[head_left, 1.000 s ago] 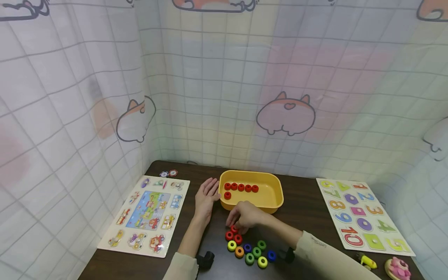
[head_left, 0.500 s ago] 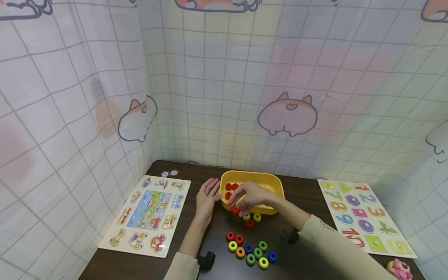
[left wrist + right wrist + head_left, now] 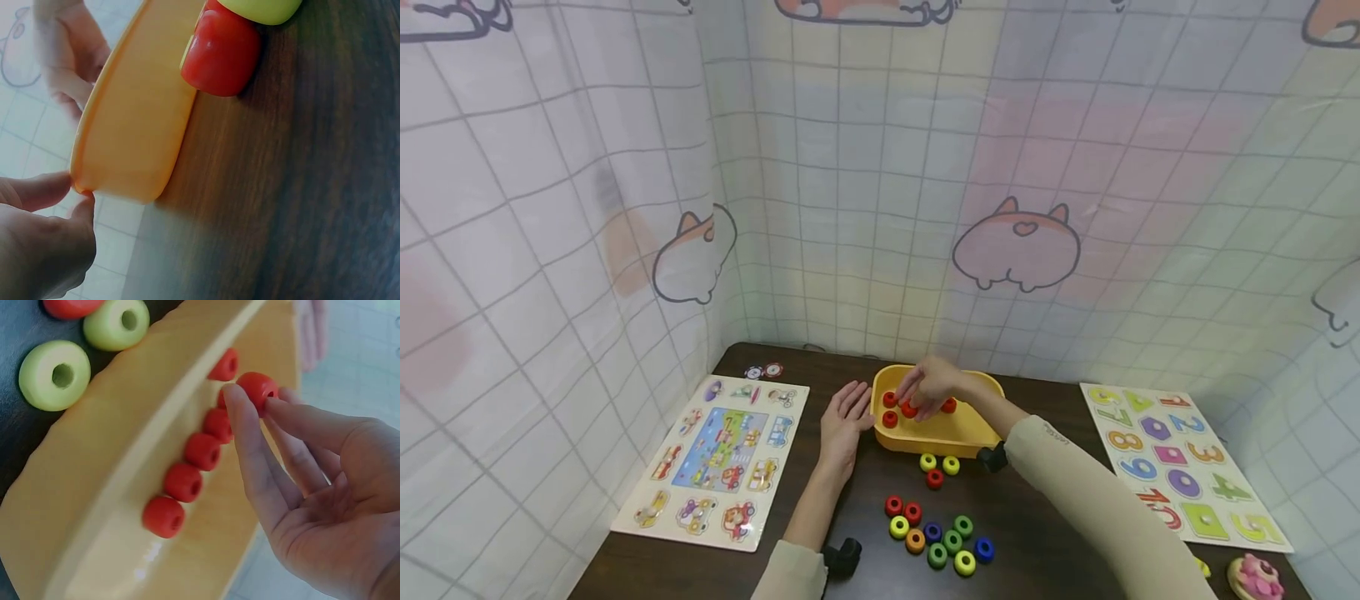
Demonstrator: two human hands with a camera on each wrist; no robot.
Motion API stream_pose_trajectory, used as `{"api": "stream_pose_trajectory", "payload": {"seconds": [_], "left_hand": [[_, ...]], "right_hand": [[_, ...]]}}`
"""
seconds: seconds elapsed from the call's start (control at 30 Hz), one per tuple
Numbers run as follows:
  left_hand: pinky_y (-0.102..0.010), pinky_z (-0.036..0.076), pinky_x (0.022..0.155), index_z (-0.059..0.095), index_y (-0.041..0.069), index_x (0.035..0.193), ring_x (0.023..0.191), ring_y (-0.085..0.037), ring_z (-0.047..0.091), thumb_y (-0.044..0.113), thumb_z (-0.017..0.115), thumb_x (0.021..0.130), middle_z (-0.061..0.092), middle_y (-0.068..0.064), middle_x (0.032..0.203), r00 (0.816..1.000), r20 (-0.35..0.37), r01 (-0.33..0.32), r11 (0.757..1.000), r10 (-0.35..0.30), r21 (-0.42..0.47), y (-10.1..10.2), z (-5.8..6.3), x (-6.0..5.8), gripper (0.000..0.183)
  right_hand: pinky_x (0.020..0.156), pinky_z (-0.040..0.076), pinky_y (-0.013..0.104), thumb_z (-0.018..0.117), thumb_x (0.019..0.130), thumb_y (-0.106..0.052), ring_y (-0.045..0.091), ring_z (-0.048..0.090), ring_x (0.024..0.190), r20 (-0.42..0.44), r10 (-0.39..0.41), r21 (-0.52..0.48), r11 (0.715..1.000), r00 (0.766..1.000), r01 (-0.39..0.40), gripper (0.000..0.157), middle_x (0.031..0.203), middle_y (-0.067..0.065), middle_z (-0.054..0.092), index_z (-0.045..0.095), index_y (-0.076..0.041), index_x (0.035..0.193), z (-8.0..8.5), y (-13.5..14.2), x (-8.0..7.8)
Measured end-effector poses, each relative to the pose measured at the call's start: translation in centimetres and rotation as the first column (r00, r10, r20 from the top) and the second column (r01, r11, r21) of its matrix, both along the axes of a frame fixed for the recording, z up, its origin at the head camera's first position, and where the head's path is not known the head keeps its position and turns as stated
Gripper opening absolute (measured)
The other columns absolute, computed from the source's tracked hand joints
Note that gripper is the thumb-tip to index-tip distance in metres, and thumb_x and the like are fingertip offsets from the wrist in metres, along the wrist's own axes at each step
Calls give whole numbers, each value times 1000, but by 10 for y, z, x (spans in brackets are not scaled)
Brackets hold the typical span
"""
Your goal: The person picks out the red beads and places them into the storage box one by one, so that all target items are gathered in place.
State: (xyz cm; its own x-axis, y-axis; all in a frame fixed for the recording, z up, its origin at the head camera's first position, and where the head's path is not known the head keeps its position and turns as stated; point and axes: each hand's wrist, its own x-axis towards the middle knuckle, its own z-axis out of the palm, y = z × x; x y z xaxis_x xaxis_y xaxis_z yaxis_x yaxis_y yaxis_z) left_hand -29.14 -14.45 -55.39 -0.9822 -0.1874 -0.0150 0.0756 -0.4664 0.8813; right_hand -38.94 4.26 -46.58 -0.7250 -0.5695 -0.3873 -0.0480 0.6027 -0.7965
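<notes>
A yellow plastic tub point(image 3: 958, 431) stands at the back of the table with several red beads point(image 3: 164, 517) inside, most of them in a row. My right hand point(image 3: 934, 386) reaches over the tub. Between thumb and fingertips it pinches another red bead point(image 3: 255, 392), held close over the far end of the row. At the tub's left end lies my left hand point(image 3: 841, 429), palm up with fingers extended. Its thumb touches the tub's rim point(image 3: 78, 182). In front of the tub sit two yellow beads point(image 3: 55, 376) and one red bead point(image 3: 934, 478).
Several loose beads point(image 3: 952, 542) in mixed colours lie nearer the front. A vehicle puzzle board point(image 3: 718, 450) is on the left, a number puzzle board point(image 3: 1180, 454) on the right. Two poker chips point(image 3: 772, 369) lie back left. A pink toy point(image 3: 1257, 577) sits front right.
My right hand has picked a red bead from the front cluster and carried it up over the tub. Beads before the tub, earlier behind that hand, now show. The left hand stays put.
</notes>
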Motion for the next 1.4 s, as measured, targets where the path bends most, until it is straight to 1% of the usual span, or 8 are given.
{"api": "stream_pose_trajectory", "payload": {"seconds": [0.17,0.37,0.57,0.7,0.87,1.0,1.27,1.4], "left_hand": [[-29,45,104,41,9,143,133,-24,48,-24,57,79,47,-14,145,1000,3,-6,1000,6,-19,4,0,2,74],[-30,44,104,38,7,145,136,-28,44,-26,55,79,43,-18,148,1000,-15,7,1000,-7,-10,8,0,3,75],[-31,43,106,37,5,146,135,-27,45,-26,55,79,44,-17,147,1000,-26,4,1000,-4,7,10,-2,2,75],[-31,43,106,38,6,145,135,-26,46,-25,56,80,45,-16,147,1000,-20,1,1000,-1,-4,10,0,0,75],[-29,45,103,40,8,144,133,-24,47,-24,57,80,46,-16,147,1000,0,-9,1000,9,-15,9,2,0,74],[-28,46,102,38,6,145,133,-23,48,-23,57,81,46,-14,146,1000,13,-8,1000,8,-27,7,1,0,73],[-28,45,102,36,6,147,133,-22,48,-21,57,83,48,-10,144,1000,15,-12,999,13,-52,5,1,-1,73],[-28,45,103,37,6,146,133,-22,48,-22,58,82,48,-11,144,1000,12,-14,999,15,-43,5,2,-1,73]], "right_hand": [[71,60,50,64,84,10,35,72,76,-57,-15,42,999,998,17,26,97,15,74,73,0,107,-19,0,-3],[72,60,50,61,85,11,37,72,80,-48,-2,36,999,999,4,27,103,20,72,71,2,109,-26,3,2],[73,59,50,64,84,10,35,72,81,-81,10,19,1000,997,-9,27,107,22,70,72,2,109,-22,10,8],[73,59,50,66,84,9,35,72,80,-128,22,-33,999,991,-26,27,109,24,69,71,3,110,-11,16,14],[70,60,48,67,85,6,37,72,82,-177,39,-85,995,984,-55,22,102,21,71,74,-4,104,7,26,31],[68,61,46,67,87,3,35,72,77,-169,69,-83,993,983,-84,18,94,16,73,74,-6,101,14,36,50],[65,61,45,68,84,6,34,72,75,-134,93,-34,995,987,-99,20,92,19,73,74,-2,101,6,53,84],[61,61,40,69,80,9,27,71,75,-188,119,7,993,975,-120,23,94,16,74,75,-4,98,0,57,97]]}}
